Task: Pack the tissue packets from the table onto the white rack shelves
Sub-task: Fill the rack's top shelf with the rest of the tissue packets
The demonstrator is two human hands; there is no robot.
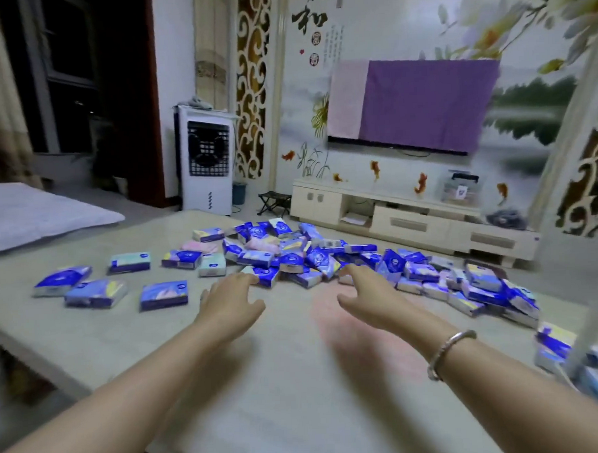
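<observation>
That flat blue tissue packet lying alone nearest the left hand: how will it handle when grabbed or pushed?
The blue tissue packet looks soft and film-wrapped, so it probably squashes a little under fingers and is light for its size. It lies flat on the table, so it should slide rather than roll or tip. The glossy wrap may be slippery. The left hand is open beside it.

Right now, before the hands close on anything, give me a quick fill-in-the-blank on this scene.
1. The bracelet sits on the ____ wrist.
2. The cloth draped over the wall screen is mostly ____.
3. Both the left hand and the right hand reach toward the pile of tissue packets with fingers ____.
4. The packets lie on the ____.

Missing words: right; purple; open; table
</observation>
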